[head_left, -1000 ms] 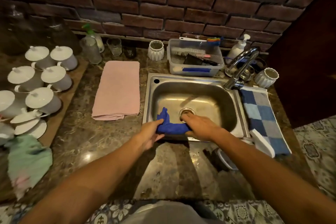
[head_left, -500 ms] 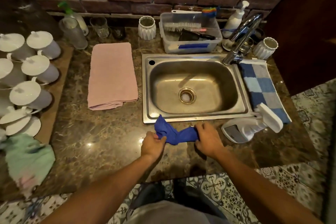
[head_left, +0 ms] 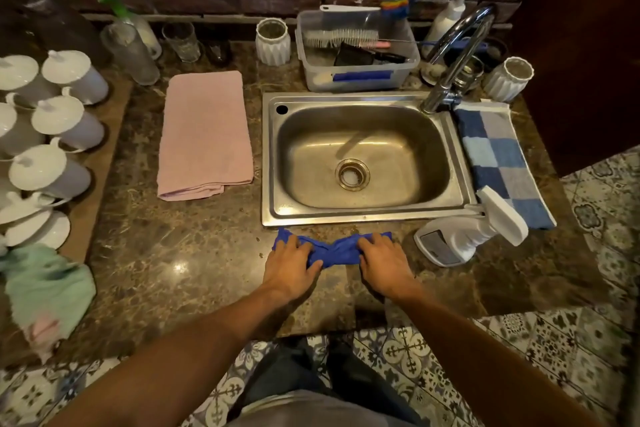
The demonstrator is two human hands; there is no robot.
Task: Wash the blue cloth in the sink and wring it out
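The blue cloth (head_left: 334, 251) lies bunched on the marble counter, just in front of the steel sink (head_left: 363, 217). My left hand (head_left: 291, 265) rests on its left end, fingers spread over the fabric and thumb against the near edge. On the right end my right hand (head_left: 382, 262) presses down the same way. The cloth's middle is gathered and twisted between the hands, and its tips stick out past my fingers. The sink basin holds nothing but its drain (head_left: 352, 173). No water runs from the faucet (head_left: 457, 55).
A white spray bottle (head_left: 464, 236) lies right of my right hand, beside a blue checked towel (head_left: 498, 156). A pink towel (head_left: 204, 135) lies left of the sink. Several white lidded cups (head_left: 52, 121) and a green cloth (head_left: 45, 288) are at the far left. A brush tub (head_left: 356, 74) stands behind the sink.
Both hands carried the blue cloth out of the sink toward me and laid it on the counter in front of the rim. The grip has given way to fingers resting on it.
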